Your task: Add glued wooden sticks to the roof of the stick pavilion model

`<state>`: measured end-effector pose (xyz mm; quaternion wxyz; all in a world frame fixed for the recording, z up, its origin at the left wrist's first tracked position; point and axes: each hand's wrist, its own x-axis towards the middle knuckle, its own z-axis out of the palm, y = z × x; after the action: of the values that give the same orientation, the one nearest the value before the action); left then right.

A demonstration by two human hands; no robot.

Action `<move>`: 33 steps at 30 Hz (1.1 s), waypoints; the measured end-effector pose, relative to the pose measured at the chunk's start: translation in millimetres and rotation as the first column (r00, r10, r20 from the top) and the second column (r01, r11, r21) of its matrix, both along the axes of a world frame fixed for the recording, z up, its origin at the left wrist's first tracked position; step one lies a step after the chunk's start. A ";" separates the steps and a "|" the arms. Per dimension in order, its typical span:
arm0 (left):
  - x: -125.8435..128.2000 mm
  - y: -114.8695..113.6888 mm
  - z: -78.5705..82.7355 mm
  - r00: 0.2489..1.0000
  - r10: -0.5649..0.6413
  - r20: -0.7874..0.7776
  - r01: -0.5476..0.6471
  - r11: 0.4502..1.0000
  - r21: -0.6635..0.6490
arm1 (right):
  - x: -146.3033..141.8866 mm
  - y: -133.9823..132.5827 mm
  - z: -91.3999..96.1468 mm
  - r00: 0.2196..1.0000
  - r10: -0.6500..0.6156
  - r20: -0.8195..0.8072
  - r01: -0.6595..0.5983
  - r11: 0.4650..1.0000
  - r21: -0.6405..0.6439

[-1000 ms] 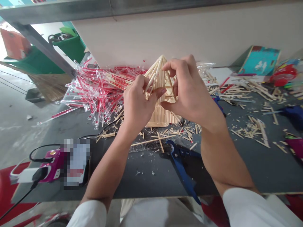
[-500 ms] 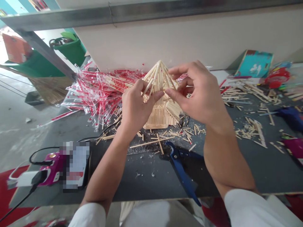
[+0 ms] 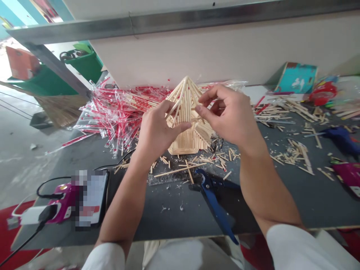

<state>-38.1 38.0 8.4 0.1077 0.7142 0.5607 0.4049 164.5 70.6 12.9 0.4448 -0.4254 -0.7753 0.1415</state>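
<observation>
A small house model built of thin wooden sticks (image 3: 184,141) stands on the dark table, its pointed stick roof (image 3: 186,93) rising between my hands. My left hand (image 3: 160,127) is at the roof's left slope, fingers curled behind the sticks and thumb stretched across the front. On the other slope, my right hand (image 3: 229,116) pinches with thumb and forefinger at the roof's edge sticks. Its other fingers are bent, and whether a separate stick lies in the pinch is hidden. Stick offcuts (image 3: 222,159) lie around the model's base.
Red-and-clear plastic wrappers (image 3: 112,116) heap up at the left. Blue-handled cutters (image 3: 218,206) and a clear ruler (image 3: 165,179) lie in front. A phone (image 3: 94,198) and purple power strip (image 3: 63,198) sit front left, a blue glue gun (image 3: 341,138) at right. A wall stands behind.
My right hand has drawn slightly down and left along the roof's right slope, its fingers closer together. My left thumb has dropped a little away from the right thumb. The view has shifted slightly.
</observation>
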 end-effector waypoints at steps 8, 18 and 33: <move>-8.3 -3.6 1.4 0.992 -0.073 -0.107 0.072 0.997 -0.019 | 5.1 -5.4 4.1 0.999 0.016 0.045 -0.016 1.000 -0.006; -28.1 -16.1 17.6 0.995 -0.054 -0.087 0.051 0.998 -0.032 | -3.4 -15.2 -0.9 0.989 0.052 0.137 -0.069 0.990 0.124; -31.9 -10.9 11.0 0.996 -0.050 -0.079 0.045 0.997 -0.059 | -18.9 -21.1 -13.7 0.946 0.134 0.297 -0.201 0.958 0.207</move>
<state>-70.0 27.1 19.4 0.1151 0.7396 0.5587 0.3572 145.6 49.5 -0.9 0.3642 -0.3178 -0.8750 0.0250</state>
